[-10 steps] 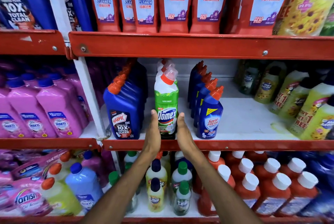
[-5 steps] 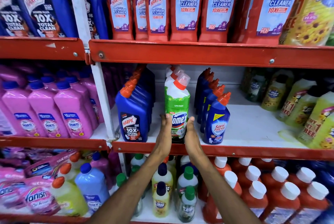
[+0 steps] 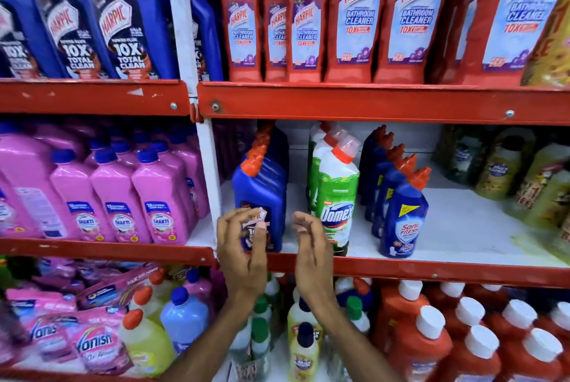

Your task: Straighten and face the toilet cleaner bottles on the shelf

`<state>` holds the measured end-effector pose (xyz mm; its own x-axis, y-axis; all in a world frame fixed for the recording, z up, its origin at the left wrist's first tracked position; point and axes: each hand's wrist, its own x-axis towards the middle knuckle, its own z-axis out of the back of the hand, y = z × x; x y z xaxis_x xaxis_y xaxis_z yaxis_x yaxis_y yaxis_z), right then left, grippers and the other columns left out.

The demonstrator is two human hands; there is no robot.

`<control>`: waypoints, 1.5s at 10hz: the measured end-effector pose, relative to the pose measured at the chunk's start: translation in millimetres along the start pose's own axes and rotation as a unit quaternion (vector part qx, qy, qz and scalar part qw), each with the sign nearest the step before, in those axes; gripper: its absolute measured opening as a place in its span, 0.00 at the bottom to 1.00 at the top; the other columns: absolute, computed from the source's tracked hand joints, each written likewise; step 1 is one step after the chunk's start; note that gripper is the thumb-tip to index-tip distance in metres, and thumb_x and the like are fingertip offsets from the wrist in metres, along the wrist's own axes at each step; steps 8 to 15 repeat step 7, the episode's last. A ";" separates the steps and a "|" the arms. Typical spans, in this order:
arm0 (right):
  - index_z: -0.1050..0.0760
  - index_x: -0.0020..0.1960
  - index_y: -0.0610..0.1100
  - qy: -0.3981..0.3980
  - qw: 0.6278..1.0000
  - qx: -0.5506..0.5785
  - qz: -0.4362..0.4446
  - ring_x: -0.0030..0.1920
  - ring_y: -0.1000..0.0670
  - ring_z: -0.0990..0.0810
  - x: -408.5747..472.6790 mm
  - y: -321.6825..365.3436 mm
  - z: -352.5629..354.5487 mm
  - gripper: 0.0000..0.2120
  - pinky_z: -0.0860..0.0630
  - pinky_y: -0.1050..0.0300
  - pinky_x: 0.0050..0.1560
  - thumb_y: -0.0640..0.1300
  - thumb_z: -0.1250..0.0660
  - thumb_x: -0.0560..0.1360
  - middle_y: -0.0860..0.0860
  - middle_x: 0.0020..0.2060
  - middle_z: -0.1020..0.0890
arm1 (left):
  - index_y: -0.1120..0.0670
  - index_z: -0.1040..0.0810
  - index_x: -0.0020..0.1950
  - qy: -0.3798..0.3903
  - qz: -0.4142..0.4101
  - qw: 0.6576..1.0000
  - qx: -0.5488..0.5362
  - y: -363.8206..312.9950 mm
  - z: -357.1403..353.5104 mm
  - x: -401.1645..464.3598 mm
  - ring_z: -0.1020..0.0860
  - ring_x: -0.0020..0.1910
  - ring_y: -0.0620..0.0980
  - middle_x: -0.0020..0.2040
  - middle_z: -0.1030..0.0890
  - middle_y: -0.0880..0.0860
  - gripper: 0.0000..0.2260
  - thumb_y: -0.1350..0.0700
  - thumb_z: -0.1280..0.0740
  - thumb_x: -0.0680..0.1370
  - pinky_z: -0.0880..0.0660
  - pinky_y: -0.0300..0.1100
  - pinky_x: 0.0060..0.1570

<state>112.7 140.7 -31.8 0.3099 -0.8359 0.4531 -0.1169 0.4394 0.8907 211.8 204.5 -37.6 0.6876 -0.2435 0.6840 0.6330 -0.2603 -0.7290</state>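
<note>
Head view: middle shelf (image 3: 401, 269) of a red rack, three front-to-back rows of toilet cleaner bottles standing near its front lip.
Left hand (image 3: 242, 253): raised in front of the blue Harpic bottle (image 3: 262, 196), fingers loosely curled, grip released — it covers part of the label but I cannot tell whether it touches.
Right hand (image 3: 311, 246): open, edge-on, in the gap between the Harpic row and the green Domex bottle (image 3: 336, 205); grasping nothing.
Bottle positions: Harpic leftmost beside the white upright (image 3: 209, 178), Domex in the middle, Sani Fresh bottle (image 3: 404, 218) to the right — all upright, labels forward.
Step, as I judge it: both hands about to close on the front Harpic to square it.
Risk: these bottles are tall with narrow, angled necks — a sideways push high on the body could tip the front one into its row or off the lip.
Second risk: the right hand sits close to the Domex; a careless sweep could twist its label off-face.
</note>
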 end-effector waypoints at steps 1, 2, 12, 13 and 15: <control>0.32 0.74 0.47 0.070 0.994 0.000 -0.082 0.62 0.67 0.26 6.3 1.6 -19.4 0.19 0.31 0.71 0.64 0.43 0.46 0.84 0.55 0.68 0.26 | 0.52 0.24 0.67 0.013 0.128 0.991 -0.037 12.1 10.5 6.9 0.21 0.64 0.49 0.65 0.22 0.53 0.24 0.39 0.37 0.76 0.23 0.47 0.64; 0.38 0.78 0.45 0.111 0.985 -0.017 -0.130 0.70 0.62 0.29 13.8 -0.3 -30.9 0.22 0.33 0.67 0.71 0.44 0.49 0.84 0.54 0.75 0.31 | 0.50 0.28 0.74 0.104 0.213 0.968 -0.081 19.4 13.1 17.2 0.21 0.62 0.35 0.70 0.21 0.53 0.31 0.36 0.39 0.75 0.24 0.34 0.64; 0.37 0.78 0.45 0.036 0.990 -0.031 -0.130 0.76 0.54 0.34 11.2 -4.4 -39.3 0.22 0.38 0.57 0.76 0.46 0.49 0.85 0.50 0.76 0.31 | 0.49 0.38 0.82 0.163 0.230 0.959 -0.019 15.2 22.5 26.7 0.31 0.76 0.44 0.80 0.30 0.51 0.36 0.33 0.42 0.77 0.35 0.44 0.76; 0.37 0.78 0.45 0.036 0.990 -0.031 -0.130 0.76 0.54 0.34 11.2 -4.4 -39.3 0.22 0.38 0.57 0.76 0.46 0.49 0.85 0.50 0.76 0.31 | 0.49 0.38 0.82 0.163 0.230 0.959 -0.019 15.2 22.5 26.7 0.31 0.76 0.44 0.80 0.30 0.51 0.36 0.33 0.42 0.77 0.35 0.44 0.76; 0.37 0.78 0.45 0.036 0.990 -0.031 -0.130 0.76 0.54 0.34 11.2 -4.4 -39.3 0.22 0.38 0.57 0.76 0.46 0.49 0.85 0.50 0.76 0.31 | 0.49 0.38 0.82 0.163 0.230 0.959 -0.019 15.2 22.5 26.7 0.31 0.76 0.44 0.80 0.30 0.51 0.36 0.33 0.42 0.77 0.35 0.44 0.76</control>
